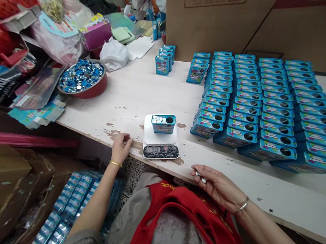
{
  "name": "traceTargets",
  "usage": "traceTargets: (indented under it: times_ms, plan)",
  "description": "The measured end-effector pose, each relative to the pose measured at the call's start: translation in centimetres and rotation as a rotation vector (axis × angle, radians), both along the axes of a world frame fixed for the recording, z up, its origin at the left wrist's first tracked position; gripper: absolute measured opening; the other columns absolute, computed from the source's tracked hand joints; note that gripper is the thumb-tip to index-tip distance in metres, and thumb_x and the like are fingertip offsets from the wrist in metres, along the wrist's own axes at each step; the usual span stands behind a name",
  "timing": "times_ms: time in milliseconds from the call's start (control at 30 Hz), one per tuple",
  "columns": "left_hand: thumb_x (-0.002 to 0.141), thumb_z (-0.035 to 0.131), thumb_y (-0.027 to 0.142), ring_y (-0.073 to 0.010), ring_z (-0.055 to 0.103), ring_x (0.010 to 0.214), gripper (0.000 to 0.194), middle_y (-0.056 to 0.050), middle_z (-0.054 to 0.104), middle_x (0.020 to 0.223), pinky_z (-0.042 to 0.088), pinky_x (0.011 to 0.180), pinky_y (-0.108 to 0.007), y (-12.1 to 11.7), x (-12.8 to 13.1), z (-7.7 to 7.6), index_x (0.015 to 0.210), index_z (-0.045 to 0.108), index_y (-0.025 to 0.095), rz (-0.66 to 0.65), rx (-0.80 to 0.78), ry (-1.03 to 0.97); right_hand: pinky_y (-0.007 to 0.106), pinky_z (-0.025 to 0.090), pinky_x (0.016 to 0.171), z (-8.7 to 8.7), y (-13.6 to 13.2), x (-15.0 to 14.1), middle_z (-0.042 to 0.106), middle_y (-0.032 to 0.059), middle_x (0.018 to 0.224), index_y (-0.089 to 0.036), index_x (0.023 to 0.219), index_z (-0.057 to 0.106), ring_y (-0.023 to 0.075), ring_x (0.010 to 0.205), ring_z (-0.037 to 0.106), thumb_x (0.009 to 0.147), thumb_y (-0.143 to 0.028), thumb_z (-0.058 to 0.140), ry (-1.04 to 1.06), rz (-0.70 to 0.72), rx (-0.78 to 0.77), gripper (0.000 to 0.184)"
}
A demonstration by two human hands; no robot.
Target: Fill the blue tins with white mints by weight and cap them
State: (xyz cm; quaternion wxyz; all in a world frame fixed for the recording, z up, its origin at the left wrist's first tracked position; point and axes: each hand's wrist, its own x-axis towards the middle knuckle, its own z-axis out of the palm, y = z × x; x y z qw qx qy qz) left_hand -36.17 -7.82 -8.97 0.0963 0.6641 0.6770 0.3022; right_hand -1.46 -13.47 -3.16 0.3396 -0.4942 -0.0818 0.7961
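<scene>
A blue box (pixel 162 127) stands on a small white kitchen scale (pixel 159 138) at the table's front edge. White pellets, apparently candies, fill the left part of the box's top, and a dark round hole shows at its right. Digits are lit on the scale's display, seemingly 150.0. My left hand (pixel 122 147) rests at the table edge, left of the scale, fingers loosely curled, thumb apart, and nothing visible in it. Right of the scale, my right hand (pixel 217 186) is closed around a few white candies (pixel 200 177), palm turned up near the table edge.
Several rows of blue boxes (pixel 245 119) cover the table's right side. Smaller groups of boxes (pixel 163 62) stand at the back. A red bowl (pixel 93 88) of blue and silver pieces sits left, beside bags. Behind is a large cardboard carton (pixel 207 29); more boxes (pixel 70 195) lie below.
</scene>
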Motion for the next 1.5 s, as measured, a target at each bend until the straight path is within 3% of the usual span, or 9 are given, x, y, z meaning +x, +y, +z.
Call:
traceTargets:
  times_ms: [100,200,333,467,600,733,1067,1233,1500]
  plan:
    - [0.084,0.055,0.032,-0.0210,0.054,0.092,0.016,-0.008,0.058,0.093,0.044,0.087,-0.039,-0.5,0.6,-1.1,0.090,0.056,0.018,0.012,0.020,0.020,0.014,0.055,0.057,1.0,1.6,-0.4,0.069,0.0068,0.076,-0.011,0.080,0.069,0.0088,0.059,0.062,0.069,-0.016,0.075,-0.038,0.021,0.050,0.014]
    - [0.085,0.054,0.032,-0.0211,0.054,0.090,0.016,-0.008,0.059,0.092,0.044,0.087,-0.040,-0.4,1.0,-1.1,0.092,0.057,0.017,0.020,0.035,0.005,0.015,0.054,0.058,2.3,3.5,-0.9,0.069,0.0069,0.079,-0.012,0.081,0.069,0.0090,0.062,0.061,0.067,-0.014,0.074,-0.076,0.057,0.116,0.015]
    - [0.089,0.049,0.032,-0.0164,0.057,0.086,0.020,-0.007,0.059,0.094,0.049,0.078,-0.031,0.3,1.7,0.2,0.101,0.054,0.016,-0.005,0.076,-0.077,0.015,0.048,0.050,5.1,6.7,-2.0,0.069,0.0065,0.080,-0.013,0.084,0.068,0.0072,0.059,0.058,0.067,-0.015,0.073,-0.166,0.118,0.266,0.018]
    - [0.090,0.049,0.031,-0.0155,0.058,0.089,0.019,-0.006,0.060,0.095,0.049,0.080,-0.030,1.3,3.7,2.6,0.103,0.054,0.017,-0.116,0.146,-0.162,0.016,0.040,0.045,7.6,10.5,-4.3,0.067,0.0035,0.068,-0.013,0.085,0.067,0.0057,0.052,0.051,0.073,-0.018,0.068,-0.263,0.212,0.529,0.013]
    - [0.090,0.049,0.030,-0.0152,0.058,0.086,0.017,-0.005,0.060,0.091,0.048,0.078,-0.029,2.1,5.0,4.0,0.101,0.054,0.018,-0.183,0.158,-0.194,0.018,0.036,0.043,8.0,13.6,-6.6,0.061,-0.0001,0.054,-0.014,0.084,0.067,0.0067,0.047,0.047,0.073,-0.015,0.065,-0.413,0.359,0.716,0.011]
    - [0.090,0.049,0.030,-0.0141,0.058,0.081,0.015,-0.004,0.061,0.086,0.048,0.075,-0.027,1.9,4.5,3.4,0.096,0.056,0.018,-0.178,0.115,-0.208,0.019,0.037,0.042,7.6,14.8,-7.5,0.061,-0.0024,0.059,-0.017,0.083,0.068,0.0068,0.047,0.049,0.069,-0.007,0.063,-0.482,0.454,0.805,0.018]
    - [0.089,0.050,0.032,-0.0145,0.060,0.081,0.017,-0.003,0.064,0.086,0.049,0.074,-0.028,1.2,3.6,1.7,0.091,0.060,0.018,-0.113,0.041,-0.234,0.016,0.037,0.042,8.7,15.7,-7.9,0.064,-0.0017,0.073,-0.016,0.083,0.068,0.0036,0.046,0.049,0.070,-0.001,0.055,-0.461,0.552,0.818,0.024]
    - [0.089,0.051,0.031,-0.0137,0.059,0.079,0.016,-0.003,0.063,0.086,0.048,0.071,-0.026,1.0,3.4,0.5,0.091,0.060,0.018,-0.085,0.015,-0.260,0.015,0.030,0.037,8.9,16.1,-7.8,0.060,-0.0014,0.063,-0.015,0.083,0.067,0.0040,0.044,0.047,0.074,-0.007,0.059,-0.333,0.493,0.688,0.014]
    - [0.089,0.050,0.032,-0.0137,0.059,0.078,0.017,-0.003,0.063,0.084,0.048,0.071,-0.026,0.6,3.4,-0.4,0.091,0.059,0.018,-0.015,0.032,-0.263,0.018,0.032,0.041,9.3,15.1,-5.9,0.066,0.0046,0.081,-0.014,0.089,0.066,0.0046,0.050,0.048,0.072,-0.013,0.067,-0.211,0.409,0.535,0.017]
